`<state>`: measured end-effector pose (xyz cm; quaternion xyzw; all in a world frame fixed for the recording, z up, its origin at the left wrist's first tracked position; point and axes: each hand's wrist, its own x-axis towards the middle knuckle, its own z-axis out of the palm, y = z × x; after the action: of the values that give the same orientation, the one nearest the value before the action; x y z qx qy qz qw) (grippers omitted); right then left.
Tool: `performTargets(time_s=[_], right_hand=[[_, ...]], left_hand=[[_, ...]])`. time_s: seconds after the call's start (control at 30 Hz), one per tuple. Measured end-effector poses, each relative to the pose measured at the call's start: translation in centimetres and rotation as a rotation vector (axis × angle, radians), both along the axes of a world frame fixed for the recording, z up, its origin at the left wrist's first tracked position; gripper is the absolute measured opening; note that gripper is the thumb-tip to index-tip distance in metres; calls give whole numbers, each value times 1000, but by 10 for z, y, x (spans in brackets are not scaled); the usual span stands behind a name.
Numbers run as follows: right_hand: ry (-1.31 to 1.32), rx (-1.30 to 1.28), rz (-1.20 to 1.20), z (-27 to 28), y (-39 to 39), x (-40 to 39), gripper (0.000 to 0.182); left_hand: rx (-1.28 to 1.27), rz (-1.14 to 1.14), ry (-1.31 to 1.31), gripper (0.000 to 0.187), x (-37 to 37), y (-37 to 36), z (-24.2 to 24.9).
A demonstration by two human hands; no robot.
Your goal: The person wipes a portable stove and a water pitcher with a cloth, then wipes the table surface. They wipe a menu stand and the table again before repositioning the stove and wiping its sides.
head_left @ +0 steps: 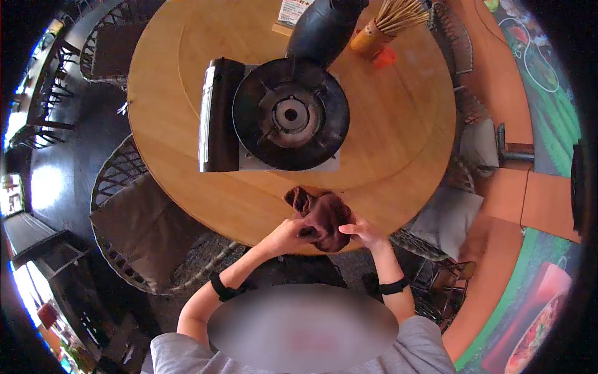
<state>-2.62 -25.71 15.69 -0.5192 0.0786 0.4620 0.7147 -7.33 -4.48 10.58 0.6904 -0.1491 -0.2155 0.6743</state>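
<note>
A crumpled dark maroon cloth (327,218) is bunched between my two hands at the near edge of the round wooden table (386,149). My left hand (289,237) grips its left side, with the fingertips partly hidden in the folds. On the cloth's right side, my right hand (364,232) pinches it, thumb on top. Beyond the cloth stands a portable gas stove (221,118) with a round black burner ring (291,114) and a silver front panel at the left.
Behind the stove are a dark vase-like container (324,31), a holder of wooden sticks (369,38), a small red object (385,58) and a card stand (289,15). Wicker chairs with cushions (146,230) surround the table.
</note>
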Motion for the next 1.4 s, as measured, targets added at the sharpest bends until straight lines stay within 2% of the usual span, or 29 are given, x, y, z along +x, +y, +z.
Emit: performTargets(time_s=[0.1,0.13,0.23,0.27,0.37,0.47,0.63,0.7,0.8,0.83,0.93,1.03,1.13,1.23,1.27,1.37,1.4], right_hand=[[-37,-194,141,0,-20,9,53],[-53,-288,119,-7,-30,8,37],[-1,-405,-116,-26,-51,11,27],[-5,-366,-112,-32,-55,16,21],[-54,-415,-142,-27,-48,36,23],[-123,-352,-186,-24,-48,61,25],[-343,-390,-163,32,-48,130,25],[-495,-507,-132,63,-42,165,24],[-726,-517,-109,92,-20,214,22],[-811,-515,-102,98,-7,230,22],[-1185,-720,-100,105,29,281,24],[-1517,-607,-73,108,46,356,32],[-1424,-880,-19,144,69,377,51],[-1646,-777,93,122,75,408,60],[-1636,-705,185,113,76,422,64],[-1240,-311,246,96,79,452,61],[-1105,-336,304,94,84,463,52]], left_hand=[[160,170,151,24,-7,10,-22],[189,243,128,25,-2,20,-7],[365,291,233,25,-2,43,0],[457,298,199,25,-5,46,-6],[570,299,50,24,-3,55,4],[321,362,-1,22,17,72,23],[260,518,-34,21,68,116,101],[161,605,-57,17,81,133,104],[66,696,-7,16,97,149,100],[51,691,0,16,102,149,102],[-14,680,11,18,114,154,111],[37,665,-19,18,122,163,118],[11,709,-2,18,127,176,114],[3,743,50,18,134,179,106],[-12,745,60,18,136,178,105],[-13,739,84,17,137,176,100],[-1,740,87,17,139,174,103]])
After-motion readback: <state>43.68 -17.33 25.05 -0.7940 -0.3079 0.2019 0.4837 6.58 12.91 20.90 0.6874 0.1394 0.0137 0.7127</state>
